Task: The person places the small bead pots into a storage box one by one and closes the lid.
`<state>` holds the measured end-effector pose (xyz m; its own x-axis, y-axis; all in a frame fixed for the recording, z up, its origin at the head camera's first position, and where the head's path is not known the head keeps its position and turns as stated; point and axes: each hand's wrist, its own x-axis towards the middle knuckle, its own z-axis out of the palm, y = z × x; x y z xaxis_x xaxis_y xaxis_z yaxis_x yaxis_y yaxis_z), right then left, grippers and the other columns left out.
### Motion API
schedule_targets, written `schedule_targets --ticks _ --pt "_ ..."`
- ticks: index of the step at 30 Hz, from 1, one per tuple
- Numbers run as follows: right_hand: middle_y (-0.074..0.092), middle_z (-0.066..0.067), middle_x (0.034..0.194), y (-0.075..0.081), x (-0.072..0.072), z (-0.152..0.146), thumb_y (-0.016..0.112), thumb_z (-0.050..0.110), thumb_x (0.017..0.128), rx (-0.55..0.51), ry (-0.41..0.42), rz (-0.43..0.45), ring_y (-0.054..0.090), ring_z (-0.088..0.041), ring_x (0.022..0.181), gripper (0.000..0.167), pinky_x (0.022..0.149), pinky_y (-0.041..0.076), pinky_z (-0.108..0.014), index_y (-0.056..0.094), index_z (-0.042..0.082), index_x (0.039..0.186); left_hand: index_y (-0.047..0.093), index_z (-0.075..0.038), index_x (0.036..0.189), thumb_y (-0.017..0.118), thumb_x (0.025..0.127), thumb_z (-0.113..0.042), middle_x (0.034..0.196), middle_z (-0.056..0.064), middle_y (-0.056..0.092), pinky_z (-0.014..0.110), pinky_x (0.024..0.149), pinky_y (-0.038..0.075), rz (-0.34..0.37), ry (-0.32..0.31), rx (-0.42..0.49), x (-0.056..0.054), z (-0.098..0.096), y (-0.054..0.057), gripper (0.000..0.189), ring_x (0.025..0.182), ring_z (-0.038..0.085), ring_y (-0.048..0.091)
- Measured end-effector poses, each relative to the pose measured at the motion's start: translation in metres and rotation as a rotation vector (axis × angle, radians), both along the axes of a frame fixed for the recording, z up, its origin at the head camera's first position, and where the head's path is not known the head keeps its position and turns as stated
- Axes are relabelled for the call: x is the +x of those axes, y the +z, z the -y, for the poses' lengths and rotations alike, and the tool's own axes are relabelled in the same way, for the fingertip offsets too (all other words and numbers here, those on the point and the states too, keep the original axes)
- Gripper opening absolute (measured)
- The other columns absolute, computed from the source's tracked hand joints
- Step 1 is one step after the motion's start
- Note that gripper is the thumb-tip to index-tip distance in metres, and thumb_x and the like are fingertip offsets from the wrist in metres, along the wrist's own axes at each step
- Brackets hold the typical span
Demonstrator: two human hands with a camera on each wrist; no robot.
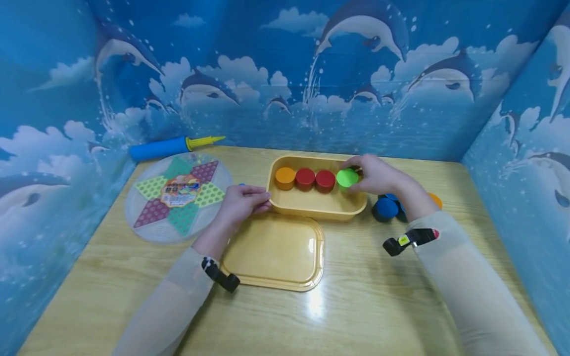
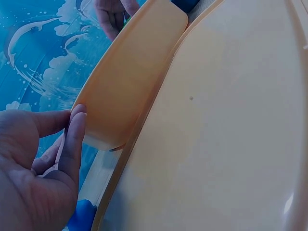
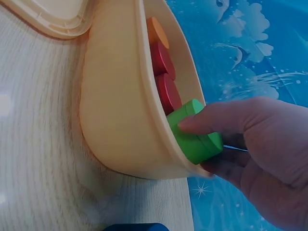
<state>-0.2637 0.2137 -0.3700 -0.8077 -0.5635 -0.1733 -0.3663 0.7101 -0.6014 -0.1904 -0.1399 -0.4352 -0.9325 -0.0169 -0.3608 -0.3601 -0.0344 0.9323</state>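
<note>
In the head view we see the right hand [image 1: 374, 177], right of centre, gripping the green tub [image 1: 346, 179] between thumb and fingers. That tub sits at the right end of the box [image 1: 311, 201]; the right wrist view shows it tilted, and we cannot tell whether it touches the box's floor. The left hand [image 1: 245, 201] pinches the box's rim at its left end. Left of the green tub, we find two red tubs [image 1: 315, 180] and an orange tub [image 1: 285, 178] in a row. The lid [image 1: 273, 252] lies on the worktop [image 1: 356, 301] just below the box, blue tubs [image 1: 385, 209] at centre right. Toward the upper left we see a board [image 1: 180, 193] and a pump [image 1: 162, 148].
</note>
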Motion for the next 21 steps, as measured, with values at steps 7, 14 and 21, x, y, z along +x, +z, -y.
schedule_targets --ticks 7,14,21 --pt "0.063 -0.022 0.137 -0.002 -0.007 0.007 0.082 0.007 0.092 0.143 0.042 -0.015 0.061 -0.034 0.115 0.055 0.097 0.056 -0.05 0.062 -0.004 0.141 0.07 0.006 0.123 0.076 0.099 -0.005 0.107 0.024 0.072 0.033 0.082 0.067 -0.003 -0.001 0.002 -0.001 0.0 -0.001 0.028 0.087 0.025 0.077" --pt "0.062 -0.026 0.137 -0.004 -0.011 0.015 0.082 0.004 0.092 0.214 0.061 0.0 0.061 -0.037 0.12 0.057 0.102 0.056 -0.052 0.059 -0.009 0.142 0.07 0.007 0.125 0.076 0.099 -0.005 0.107 0.024 0.073 0.033 0.082 0.067 -0.01 -0.007 -0.005 0.0 -0.001 0.0 0.029 0.087 0.025 0.077" --pt "0.063 -0.027 0.135 -0.012 -0.01 0.019 0.083 0.004 0.091 0.221 0.042 -0.054 0.062 -0.035 0.115 0.055 0.097 0.057 -0.049 0.061 -0.01 0.14 0.071 0.006 0.122 0.076 0.099 -0.005 0.106 0.024 0.073 0.033 0.081 0.067 -0.003 0.002 -0.025 0.001 -0.001 0.001 0.025 0.087 0.025 0.077"
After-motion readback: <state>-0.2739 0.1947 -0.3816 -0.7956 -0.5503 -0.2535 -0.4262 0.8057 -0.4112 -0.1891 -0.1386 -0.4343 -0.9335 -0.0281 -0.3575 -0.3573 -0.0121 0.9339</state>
